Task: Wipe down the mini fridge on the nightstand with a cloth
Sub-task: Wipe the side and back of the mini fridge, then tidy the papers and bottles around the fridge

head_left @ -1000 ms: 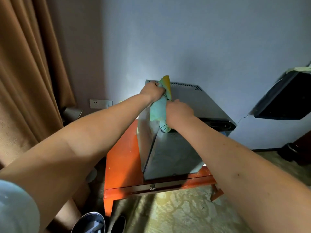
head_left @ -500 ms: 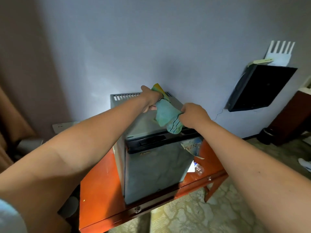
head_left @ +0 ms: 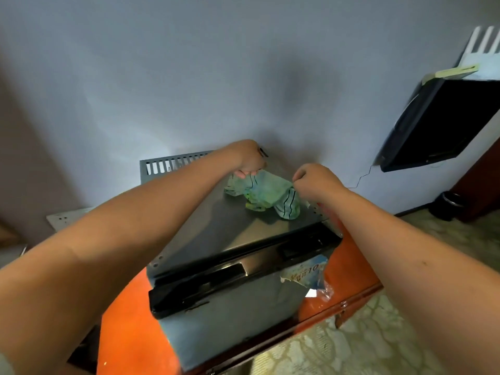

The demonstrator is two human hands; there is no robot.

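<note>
Both hands are up on top of the mini fridge (head_left: 230, 234), which sits on the orange nightstand (head_left: 127, 320). The left hand (head_left: 247, 161) pinches one edge of the green cloth (head_left: 263, 194) with curled fingers; the right hand (head_left: 316, 181) pinches the opposite edge, stretching it just above the lid, its lower folds touching the metal. Risk here: spread this loosely, the cloth could bunch or slip off the far edge towards the wall on the first stroke.
</note>
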